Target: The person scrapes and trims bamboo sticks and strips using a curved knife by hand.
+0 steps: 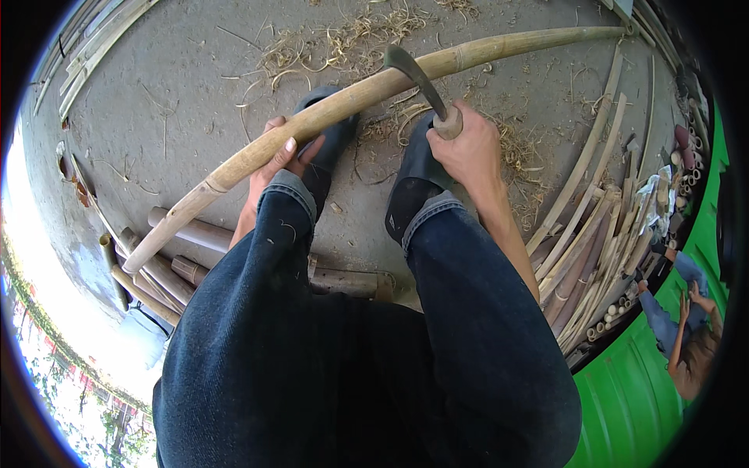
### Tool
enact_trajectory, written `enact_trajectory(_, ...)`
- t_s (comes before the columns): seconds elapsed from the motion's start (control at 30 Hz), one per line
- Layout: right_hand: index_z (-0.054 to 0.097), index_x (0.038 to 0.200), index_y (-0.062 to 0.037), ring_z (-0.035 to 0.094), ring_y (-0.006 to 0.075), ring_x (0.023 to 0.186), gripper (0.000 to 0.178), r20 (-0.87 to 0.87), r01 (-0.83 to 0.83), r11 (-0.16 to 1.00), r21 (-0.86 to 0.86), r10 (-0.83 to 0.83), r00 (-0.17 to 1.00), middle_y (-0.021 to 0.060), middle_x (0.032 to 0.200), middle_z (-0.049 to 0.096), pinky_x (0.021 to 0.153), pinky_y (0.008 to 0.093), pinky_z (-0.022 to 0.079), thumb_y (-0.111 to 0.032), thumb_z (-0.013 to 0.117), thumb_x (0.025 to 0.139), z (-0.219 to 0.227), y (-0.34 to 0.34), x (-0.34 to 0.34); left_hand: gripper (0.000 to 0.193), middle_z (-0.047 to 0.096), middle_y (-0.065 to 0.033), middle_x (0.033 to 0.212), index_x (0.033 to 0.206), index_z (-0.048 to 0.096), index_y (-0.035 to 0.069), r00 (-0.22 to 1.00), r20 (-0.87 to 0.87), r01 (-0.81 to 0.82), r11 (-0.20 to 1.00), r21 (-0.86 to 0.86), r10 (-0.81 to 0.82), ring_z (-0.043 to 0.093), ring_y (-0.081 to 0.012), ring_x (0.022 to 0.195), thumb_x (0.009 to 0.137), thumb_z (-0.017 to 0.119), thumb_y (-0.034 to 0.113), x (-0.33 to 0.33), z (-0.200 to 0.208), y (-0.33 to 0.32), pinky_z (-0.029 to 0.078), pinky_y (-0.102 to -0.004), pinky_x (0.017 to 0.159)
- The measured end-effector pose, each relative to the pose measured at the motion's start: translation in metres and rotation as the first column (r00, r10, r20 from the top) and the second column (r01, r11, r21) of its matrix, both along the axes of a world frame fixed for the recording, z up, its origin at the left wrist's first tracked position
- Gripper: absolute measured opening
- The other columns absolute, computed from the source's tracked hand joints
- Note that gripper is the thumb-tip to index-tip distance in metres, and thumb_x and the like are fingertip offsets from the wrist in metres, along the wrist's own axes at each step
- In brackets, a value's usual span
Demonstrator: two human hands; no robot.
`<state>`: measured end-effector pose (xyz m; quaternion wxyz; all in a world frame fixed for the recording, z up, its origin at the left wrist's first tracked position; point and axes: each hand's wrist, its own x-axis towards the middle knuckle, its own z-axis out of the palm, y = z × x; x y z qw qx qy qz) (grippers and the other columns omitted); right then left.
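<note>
A long pale bamboo pole [343,103] slants across my lap side, from low on the left up to the far right. My left hand [269,165] is closed around it from beneath, thumb along the near side, just beyond my left knee. In my right hand [472,150] is the wooden handle of a sickle [422,80]. Its dark curved blade crosses over the pole and hooks toward the far side, near the pole's middle; whether the edge touches the bamboo I cannot tell.
Curly bamboo shavings [335,45] litter the concrete floor [179,86]. Split bamboo strips [593,226] pile up at right, beside a green wall panel [624,405]. Thicker bamboo pieces [199,232] lie at left. Another person [686,312] sits at the far right edge. My feet in dark shoes [421,156] are below the pole.
</note>
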<state>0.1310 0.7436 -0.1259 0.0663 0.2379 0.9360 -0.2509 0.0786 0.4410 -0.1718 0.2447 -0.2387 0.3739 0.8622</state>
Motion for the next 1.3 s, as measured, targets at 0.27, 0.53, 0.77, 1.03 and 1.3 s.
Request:
enact_trajectory(0.27,0.072,0.107,-0.0004,0.075,0.0424,0.091,0.038,0.028,-0.017,0.999,-0.046,0.019,0.999,0.0254,0.091,0.075,0.082,0.0482,0.058,-0.025,0.078,0.079,0.002,0.0,-0.004,0.049,0.059,-0.0109,0.128,0.125,0.058,0.012,1.0,-0.015,0.027,1.0,0.01,-0.026,0.053,-0.0399,0.137,0.084,0.086,0.005,-0.001,0.0,-0.004,0.047,-0.0662,0.116)
enact_trajectory(0.53,0.071,0.104,0.0008,0.073,0.0445,0.092,0.036,-0.064,-0.037,0.997,-0.064,0.033,0.997,0.0262,0.092,0.074,0.083,0.0499,0.057,-0.024,0.077,0.079,0.003,-0.003,-0.002,0.049,0.061,-0.0144,0.129,0.124,0.058,0.011,1.0,-0.016,0.014,1.0,0.018,-0.014,0.054,-0.0417,0.135,0.084,0.086,0.007,0.006,-0.007,-0.009,0.045,-0.0679,0.116)
enact_trajectory(0.77,0.071,0.102,-0.0032,0.071,0.0483,0.09,0.033,0.007,0.095,0.989,-0.115,-0.095,0.995,0.0274,0.091,0.073,0.081,0.0518,0.056,-0.026,0.076,0.079,0.005,0.008,-0.002,0.046,0.061,-0.0157,0.13,0.121,0.059,0.011,0.999,-0.034,0.018,1.0,0.016,-0.018,0.058,-0.0414,0.132,0.084,0.085,0.004,0.005,-0.013,-0.012,0.046,-0.0682,0.115)
enact_trajectory(1.03,0.072,0.101,0.0031,0.076,0.0356,0.082,0.038,-0.026,0.45,0.893,-0.002,-0.45,0.892,0.0199,0.087,0.076,0.076,0.0445,0.056,-0.027,0.08,0.08,-0.044,0.119,0.026,0.048,0.06,-0.0178,0.136,0.15,0.04,0.01,0.981,-0.1,0.164,0.986,-0.02,-0.165,0.068,-0.034,0.119,0.107,0.06,0.017,-0.042,-0.002,0.021,0.061,-0.0454,0.098)
enact_trajectory(1.3,0.066,0.104,0.0089,0.072,0.0371,0.086,0.048,-0.026,0.371,0.91,-0.188,-0.382,0.924,0.0238,0.088,0.071,0.081,0.0452,0.054,-0.026,0.081,0.075,-0.088,0.045,0.048,0.057,0.06,-0.0192,0.141,0.157,0.036,0.002,0.947,0.297,0.035,0.959,0.281,-0.121,0.07,-0.028,0.117,0.11,0.054,0.029,-0.076,-0.033,0.032,0.059,-0.0394,0.1)
